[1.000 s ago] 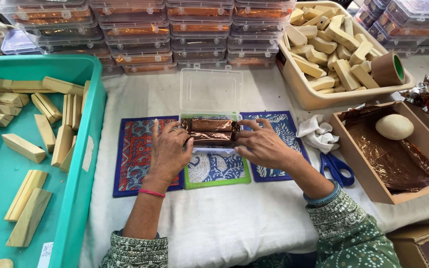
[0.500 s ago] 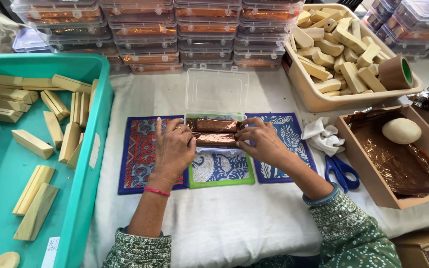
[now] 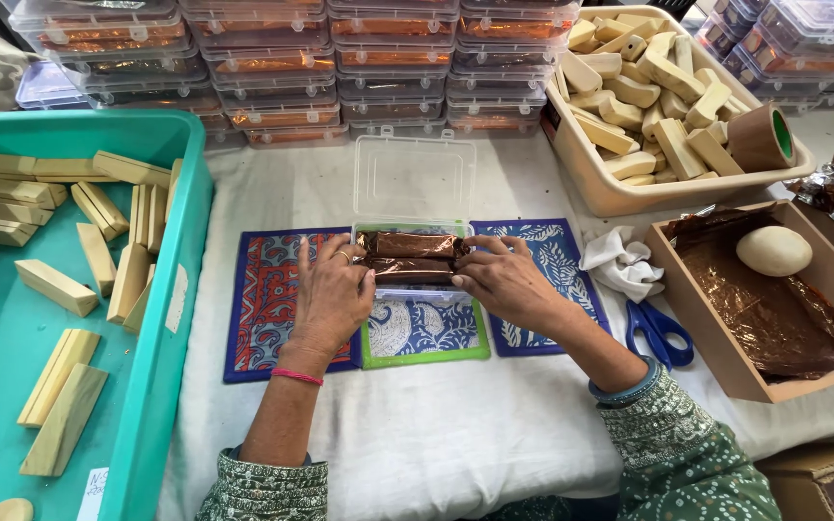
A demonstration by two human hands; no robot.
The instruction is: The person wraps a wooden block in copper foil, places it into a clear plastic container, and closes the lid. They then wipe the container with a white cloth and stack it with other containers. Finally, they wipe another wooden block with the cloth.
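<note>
Item: two foil-wrapped bars (image 3: 411, 257) in the open clear box (image 3: 415, 207). My left hand (image 3: 332, 294) and right hand (image 3: 502, 280) pinch their ends. I judge them light, stiff, crinkly, slippery; grip ends.

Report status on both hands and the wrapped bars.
Left hand and right hand pressing two brown wrapped bars into open clear box. Nothing blocking.

Lay blue scissors (image 3: 660, 331) beside a crumpled white cloth (image 3: 621, 262). Stood stacked clear boxes (image 3: 272, 68) behind. Held pale blocks in a teal tub (image 3: 171, 318) and a beige bin (image 3: 619, 196); rested a brown tape roll (image 3: 762, 138) there.
</note>
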